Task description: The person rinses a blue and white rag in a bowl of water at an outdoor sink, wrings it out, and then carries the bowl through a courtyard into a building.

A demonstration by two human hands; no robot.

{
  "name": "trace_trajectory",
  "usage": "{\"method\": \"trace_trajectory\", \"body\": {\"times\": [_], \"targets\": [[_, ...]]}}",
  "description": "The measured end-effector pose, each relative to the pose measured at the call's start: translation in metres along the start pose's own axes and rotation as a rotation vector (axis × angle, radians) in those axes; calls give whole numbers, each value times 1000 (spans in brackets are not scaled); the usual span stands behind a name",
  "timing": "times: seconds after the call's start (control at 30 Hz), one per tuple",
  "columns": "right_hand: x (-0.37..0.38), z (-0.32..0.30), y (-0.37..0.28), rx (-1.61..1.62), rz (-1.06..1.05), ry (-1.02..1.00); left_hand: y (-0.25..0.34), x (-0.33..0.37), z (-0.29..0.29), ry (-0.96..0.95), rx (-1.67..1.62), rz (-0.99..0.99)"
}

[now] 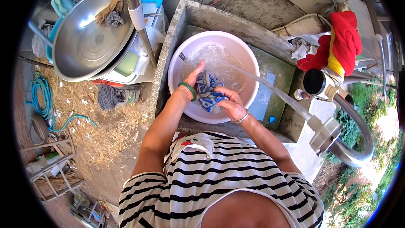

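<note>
A blue and white patterned cloth (pixel 207 88) hangs bunched between my hands, over a pale pink basin (pixel 174 65) of water. My right hand (pixel 231 102), with a bracelet at its wrist, pinches the cloth's near end. My left hand (pixel 195 77), wearing a green bangle (pixel 188 89), is on the cloth's left side with fingers stretched out straight; part of its palm is hidden. From the metal faucet (pixel 327 134) on the right, a stream of water (pixel 278 90) arcs into the basin, where the surface is bubbling.
The basin sits in a rough concrete sink (pixel 172 33). A small blue object (pixel 272 119) lies on the sink floor. Red cloth (pixel 345 33) wraps the pipe at right. Stacked metal bowls (pixel 95 50) stand at left, beyond a metal post (pixel 137 12). A hose (pixel 41 97) coils on straw-strewn ground.
</note>
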State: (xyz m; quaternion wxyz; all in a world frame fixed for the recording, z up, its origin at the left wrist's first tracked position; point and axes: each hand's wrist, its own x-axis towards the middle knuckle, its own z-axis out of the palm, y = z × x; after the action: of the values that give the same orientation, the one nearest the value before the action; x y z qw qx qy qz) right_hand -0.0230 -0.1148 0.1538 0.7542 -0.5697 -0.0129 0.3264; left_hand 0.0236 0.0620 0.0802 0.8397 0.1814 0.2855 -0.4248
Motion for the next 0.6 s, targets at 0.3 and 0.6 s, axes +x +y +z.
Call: {"method": "trace_trajectory", "body": {"times": [0.3, 0.6], "targets": [[30, -19, -45, 795, 27, 218, -24, -34, 25, 287, 32, 110], [77, -42, 63, 419, 36, 417, -36, -53, 23, -56, -68, 234]]}}
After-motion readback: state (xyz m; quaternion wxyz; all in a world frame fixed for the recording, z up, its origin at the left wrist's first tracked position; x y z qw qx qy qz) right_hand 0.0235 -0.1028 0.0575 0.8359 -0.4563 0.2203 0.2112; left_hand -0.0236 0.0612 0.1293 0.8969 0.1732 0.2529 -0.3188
